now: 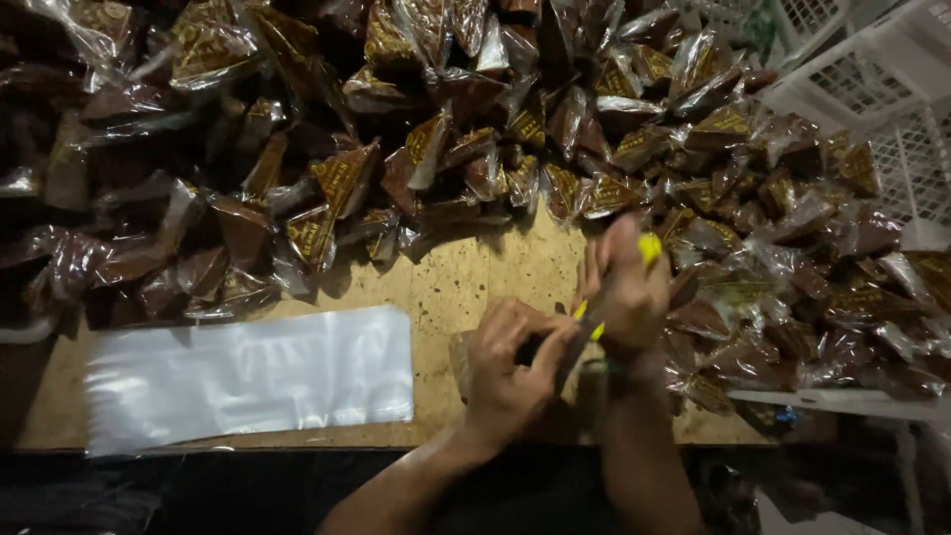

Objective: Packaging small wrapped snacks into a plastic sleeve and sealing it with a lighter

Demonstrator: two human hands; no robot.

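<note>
Brown wrapped wedges heaped round a bare board, with our two hands busy at its near edge.

Largest first, we see the heap of wedge packets (416, 149) filling everything from nine o'clock through twelve to three, with a white plastic crate (872, 69) at two o'clock. The wooden board (466, 277) shows bare at centre, and a stack of clear flat bags (248, 376) lies on it at eight o'clock. At five o'clock our left hand (510, 372) curls, fingers together, round something we cannot make out; touching it, our right hand (624, 292) is clamped on a yellow-handled tool (649, 248). We judge the risk to be that tool slipping onto the left fingers, since the hands work so tightly, or an elbow sweeping the slick bags off the near edge.
</note>
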